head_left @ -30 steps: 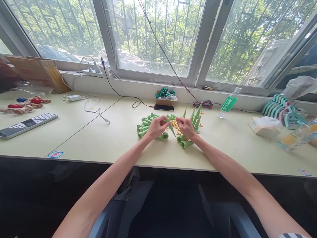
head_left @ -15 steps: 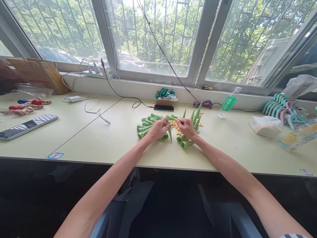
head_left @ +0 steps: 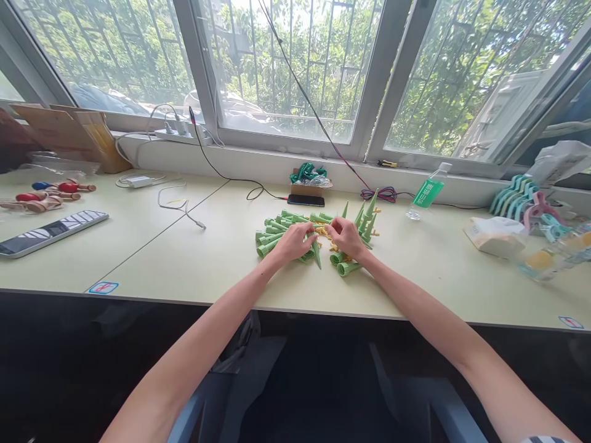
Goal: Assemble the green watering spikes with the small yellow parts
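My left hand (head_left: 295, 242) is closed around a green plastic watering spike (head_left: 316, 255), whose pointed tip slants down toward me. My right hand (head_left: 346, 237) is pinched just to its right; whatever is between its fingertips is too small and hidden to make out. Small yellow plastic pieces (head_left: 322, 231) lie in a heap between and behind the hands. Several green spikes (head_left: 265, 249) are piled on their sides left of my left hand. More lie below my right wrist, and others stand upright with yellow pieces fitted (head_left: 370, 212) beyond my right hand.
Behind the pile are a black phone (head_left: 305, 200) and a small box with green wrapping (head_left: 308, 175). To the right stand a bottle (head_left: 427, 194), a tissue pack (head_left: 494, 235) and clothes hangers (head_left: 517, 194). Cables (head_left: 182, 209) and wooden toys (head_left: 46, 200) lie left.
Both hands stay almost in place over the pile. The right fingers have curled and shifted slightly; the spike in my left hand has barely moved.
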Motion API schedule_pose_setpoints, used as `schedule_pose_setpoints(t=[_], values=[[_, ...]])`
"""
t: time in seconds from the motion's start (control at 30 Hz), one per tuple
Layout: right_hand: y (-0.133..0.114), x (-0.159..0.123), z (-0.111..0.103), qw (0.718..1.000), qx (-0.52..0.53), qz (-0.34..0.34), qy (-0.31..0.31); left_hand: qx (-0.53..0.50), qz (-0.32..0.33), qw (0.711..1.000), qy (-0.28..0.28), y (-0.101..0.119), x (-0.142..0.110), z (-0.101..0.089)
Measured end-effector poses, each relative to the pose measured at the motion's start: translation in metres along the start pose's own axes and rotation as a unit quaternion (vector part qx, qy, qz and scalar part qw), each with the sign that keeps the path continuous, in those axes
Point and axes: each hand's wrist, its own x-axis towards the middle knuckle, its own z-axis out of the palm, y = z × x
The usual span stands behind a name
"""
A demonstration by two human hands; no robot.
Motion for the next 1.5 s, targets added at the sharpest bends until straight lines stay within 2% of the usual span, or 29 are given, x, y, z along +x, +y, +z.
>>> schedule_pose_setpoints(t=[0.2,0.33,0.47,0.67,1.03,1.27,1.5], values=[[0.0003,-0.0003,-0.0015,1.000,-0.005,-0.005,-0.026,0.001,-0.036,0.999,-0.028,0.0053,-0.0008,-0.0027],[-0.0004,-0.0003,-0.0015,0.998,-0.054,-0.038,-0.024,-0.009,-0.019,0.999,-0.025,0.0064,-0.0010,-0.0031],[-0.0021,-0.0014,0.0010,0.991,-0.099,-0.074,-0.052,-0.016,0.003,1.000,-0.017,0.0050,-0.0009,-0.0028],[-0.0033,-0.0023,0.0030,0.987,-0.128,-0.083,-0.048,-0.012,0.007,1.000,-0.006,0.0030,-0.0006,-0.0018],[0.0026,-0.0001,0.0036,0.996,-0.079,-0.031,-0.005,-0.027,-0.013,0.999,0.044,0.0047,-0.0003,-0.0015],[-0.0004,0.0001,0.0010,0.997,-0.070,-0.023,-0.021,-0.032,0.002,0.997,0.064,0.0042,0.0002,-0.0013],[0.0017,0.0011,0.0023,0.998,-0.016,-0.039,-0.046,-0.025,0.007,0.997,0.066,0.0026,0.0003,-0.0011]])
